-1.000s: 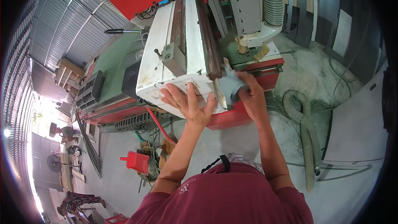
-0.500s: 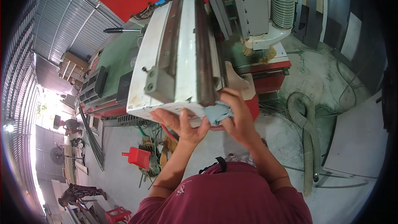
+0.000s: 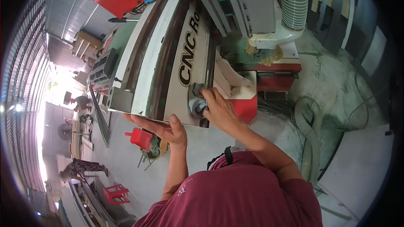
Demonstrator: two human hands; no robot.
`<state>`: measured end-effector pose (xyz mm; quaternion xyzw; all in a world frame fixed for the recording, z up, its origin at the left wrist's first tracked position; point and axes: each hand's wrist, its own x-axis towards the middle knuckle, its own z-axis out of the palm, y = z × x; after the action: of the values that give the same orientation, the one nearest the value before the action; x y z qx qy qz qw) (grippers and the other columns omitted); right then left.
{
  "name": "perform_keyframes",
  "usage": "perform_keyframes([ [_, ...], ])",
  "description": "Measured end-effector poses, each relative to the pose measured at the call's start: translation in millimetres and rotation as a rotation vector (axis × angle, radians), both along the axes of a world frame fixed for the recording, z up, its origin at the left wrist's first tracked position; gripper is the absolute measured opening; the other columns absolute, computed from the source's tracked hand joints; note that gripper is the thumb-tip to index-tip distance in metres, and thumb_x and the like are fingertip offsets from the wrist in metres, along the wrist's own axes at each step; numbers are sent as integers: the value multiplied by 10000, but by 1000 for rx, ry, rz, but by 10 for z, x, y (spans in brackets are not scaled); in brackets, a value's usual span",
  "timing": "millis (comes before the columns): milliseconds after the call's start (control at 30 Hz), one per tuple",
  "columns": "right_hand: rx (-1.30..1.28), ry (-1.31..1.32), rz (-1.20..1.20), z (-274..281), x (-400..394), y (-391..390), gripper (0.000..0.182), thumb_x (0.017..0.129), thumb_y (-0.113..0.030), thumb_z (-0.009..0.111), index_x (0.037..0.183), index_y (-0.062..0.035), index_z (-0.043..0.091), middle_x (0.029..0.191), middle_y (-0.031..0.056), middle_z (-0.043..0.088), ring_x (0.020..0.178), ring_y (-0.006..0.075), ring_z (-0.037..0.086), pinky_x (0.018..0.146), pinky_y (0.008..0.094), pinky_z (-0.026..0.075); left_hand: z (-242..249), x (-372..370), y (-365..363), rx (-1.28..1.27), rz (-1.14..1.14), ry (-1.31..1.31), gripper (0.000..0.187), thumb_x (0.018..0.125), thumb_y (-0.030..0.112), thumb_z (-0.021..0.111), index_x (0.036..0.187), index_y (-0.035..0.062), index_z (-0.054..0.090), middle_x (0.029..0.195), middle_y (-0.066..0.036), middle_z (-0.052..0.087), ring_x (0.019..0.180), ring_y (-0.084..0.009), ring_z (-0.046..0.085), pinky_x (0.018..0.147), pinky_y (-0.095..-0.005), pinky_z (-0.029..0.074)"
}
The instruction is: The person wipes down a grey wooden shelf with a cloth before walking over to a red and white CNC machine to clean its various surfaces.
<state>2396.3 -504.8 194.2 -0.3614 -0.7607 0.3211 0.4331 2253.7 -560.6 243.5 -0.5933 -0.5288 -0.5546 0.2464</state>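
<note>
The long beam of a CNC router [image 3: 176,105] stretches away from me, its side panel marked with dark "CNC Ro" lettering. My right hand [image 3: 221,110] grips a crumpled grey-blue rag [image 3: 197,101], pressed against the pale panel just below the letters. My left hand [image 3: 162,130] lies with fingers stretched along the beam's near bottom edge, palm against it and thumb up. A toothed rack and dark rail run along the top of the beam. A grey metal block [image 3: 120,99] sits at its near left corner.
A grey spindle housing [image 3: 257,8] and ribbed white hose [image 3: 291,0] stand at the back right. Another hose [image 3: 307,130] lies on the floor. A red dustpan [image 3: 141,138] and red stool [image 3: 116,194] are at left. Further left, a person [image 3: 84,168] bends over.
My right hand and the rag have moved from the beam's end corner to its lettered side panel. The view has shifted, showing that panel. My left hand has slid along the near edge.
</note>
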Motion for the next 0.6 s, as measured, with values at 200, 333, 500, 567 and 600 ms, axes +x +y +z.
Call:
perform_keyframes([
  [200,-82,333,53,133,44,369,510,758,-28,578,1239,-43,410,1072,178,501,930,358,577,834,404,461,16,139,70,35,154,-8,819,917,440,493,1478,119,-9,1522,-201,-61,1410,-368,-37,1110,-515,59],
  [333,17,550,190,484,-154,300,487,778,-57,592,1231,-42,415,1086,176,476,972,353,540,825,387,456,29,190,117,65,180,-67,771,940,467,435,1476,113,10,1521,-205,-46,1409,-373,-32,1111,-523,60],
  [500,-31,533,161,564,-233,430,477,767,-44,604,1203,-45,411,1065,167,463,979,335,532,792,393,458,-23,180,199,131,282,-54,747,937,401,409,1461,8,52,1505,-224,69,1397,-327,121,1106,-465,168],
  [567,-19,511,146,578,-222,559,473,771,-48,600,1204,-45,410,1061,168,465,986,338,532,798,397,454,-53,170,214,148,308,-52,733,940,390,409,1460,7,63,1505,-222,74,1394,-325,136,1101,-454,182],
  [600,-6,491,131,588,-220,636,469,774,-51,595,1205,-45,410,1058,168,468,993,341,532,803,400,451,-49,179,221,153,309,-62,712,949,375,402,1460,9,68,1505,-220,76,1392,-316,149,1099,-441,191],
])
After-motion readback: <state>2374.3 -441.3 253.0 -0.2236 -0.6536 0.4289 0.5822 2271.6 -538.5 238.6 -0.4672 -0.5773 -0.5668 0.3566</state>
